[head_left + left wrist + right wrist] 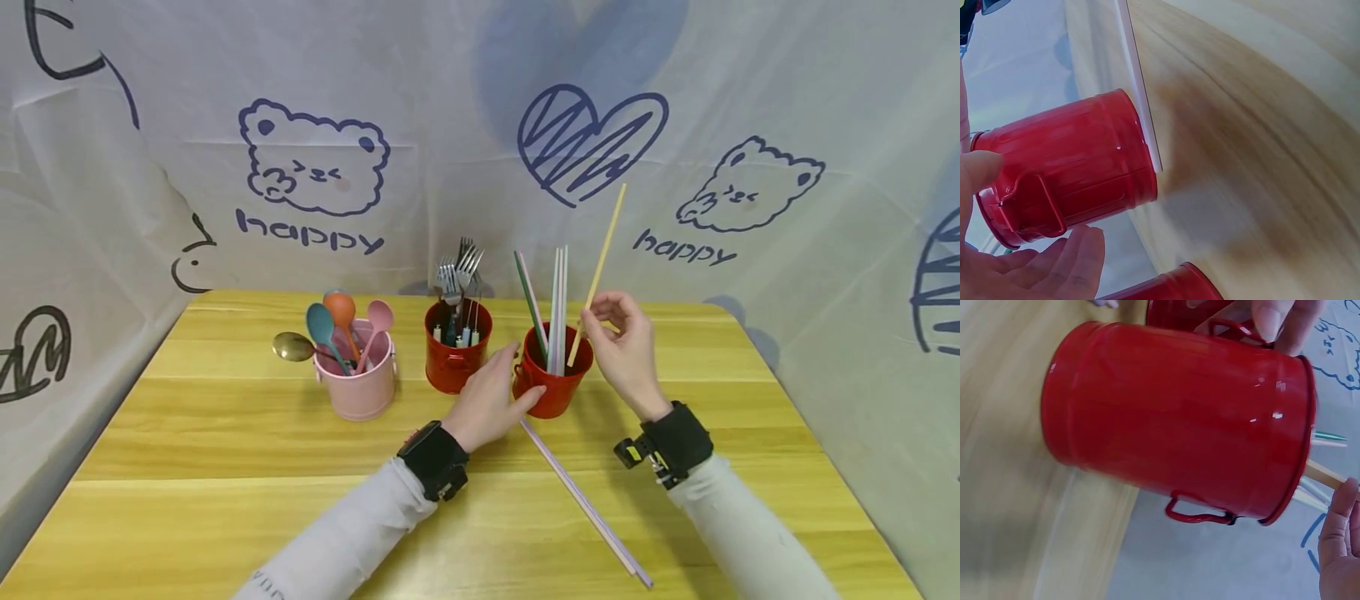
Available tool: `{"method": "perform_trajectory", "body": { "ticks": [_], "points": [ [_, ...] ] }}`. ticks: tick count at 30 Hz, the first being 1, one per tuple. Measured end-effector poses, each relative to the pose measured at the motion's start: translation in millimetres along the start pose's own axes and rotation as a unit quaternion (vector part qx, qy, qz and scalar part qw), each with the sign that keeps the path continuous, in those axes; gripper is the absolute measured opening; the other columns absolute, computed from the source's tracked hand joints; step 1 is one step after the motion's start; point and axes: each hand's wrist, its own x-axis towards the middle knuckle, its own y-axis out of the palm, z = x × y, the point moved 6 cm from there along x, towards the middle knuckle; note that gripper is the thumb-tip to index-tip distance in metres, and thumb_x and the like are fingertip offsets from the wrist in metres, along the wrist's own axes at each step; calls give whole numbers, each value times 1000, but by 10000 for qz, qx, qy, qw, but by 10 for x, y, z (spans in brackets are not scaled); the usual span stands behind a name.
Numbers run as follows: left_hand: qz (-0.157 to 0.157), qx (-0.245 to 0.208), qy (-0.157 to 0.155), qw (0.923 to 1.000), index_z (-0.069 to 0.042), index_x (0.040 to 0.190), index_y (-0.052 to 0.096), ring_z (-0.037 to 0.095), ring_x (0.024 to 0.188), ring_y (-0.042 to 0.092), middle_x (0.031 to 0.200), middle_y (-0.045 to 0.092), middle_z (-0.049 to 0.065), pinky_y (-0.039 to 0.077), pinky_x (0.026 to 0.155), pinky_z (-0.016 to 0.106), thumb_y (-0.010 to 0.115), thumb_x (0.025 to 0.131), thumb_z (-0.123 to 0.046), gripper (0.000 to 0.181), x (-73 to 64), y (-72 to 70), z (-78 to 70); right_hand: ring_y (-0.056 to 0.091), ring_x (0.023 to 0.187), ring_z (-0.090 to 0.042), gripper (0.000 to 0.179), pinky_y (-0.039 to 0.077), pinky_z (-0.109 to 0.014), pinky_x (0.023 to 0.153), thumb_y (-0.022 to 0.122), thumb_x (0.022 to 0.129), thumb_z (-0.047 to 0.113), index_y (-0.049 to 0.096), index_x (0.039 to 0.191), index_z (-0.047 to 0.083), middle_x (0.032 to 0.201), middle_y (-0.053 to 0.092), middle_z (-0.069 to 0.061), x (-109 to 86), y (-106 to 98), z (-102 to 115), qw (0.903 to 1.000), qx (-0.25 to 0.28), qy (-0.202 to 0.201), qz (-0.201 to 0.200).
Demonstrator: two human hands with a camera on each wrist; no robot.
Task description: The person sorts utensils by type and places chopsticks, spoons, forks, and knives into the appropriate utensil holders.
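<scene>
A yellow chopstick [608, 240] leans with its lower end inside the right-hand red bucket [553, 397]. My right hand [624, 350] pinches it between thumb and fingertips just above the rim. Green, pink and several pale chopsticks [558, 312] stand in the same bucket. My left hand [491, 402] rests against the bucket's left side, thumb over its front and fingers fairly straight near the side handle [1041, 203]. From the bucket's base, a lilac and a pale pink chopstick [585, 500] lie side by side across the table toward the front right.
Just left stands another red bucket [448, 373] holding several forks [459, 271]. Farther left, a pink bucket [362, 396] contains spoons in teal, orange, pink and gold [294, 347]. A white cloth with drawings [450, 167] hangs behind the wooden table [225, 450].
</scene>
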Motion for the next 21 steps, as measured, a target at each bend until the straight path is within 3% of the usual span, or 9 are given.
{"method": "perform_trajectory", "body": {
  "ticks": [6,12,21],
  "points": [
    [31,-18,60,10000,-3,149,40,30,128,60,143,57,16,51,109,45,67,97,-33,66,-3,8,4,60,80,-3,20,50,-6,65,62,94,-5,57,112,-14,98,63,-28,-35,16,6,9988,-418,215,155],
    [151,58,-21,9999,-2,149,41,31,131,58,147,55,16,49,111,46,66,97,-32,64,-46,-24,36,58,78,0,18,43,-9,59,62,93,-5,59,108,-14,93,63,-25,-125,-5,192,9965,-755,239,250],
    [184,260,5,9995,-3,146,47,31,128,60,146,57,15,50,110,48,67,97,-28,58,-101,-79,139,57,73,1,15,42,-11,56,63,91,-8,61,105,-15,87,62,-23,-246,-56,187,9965,-787,166,220]
  ]
}}
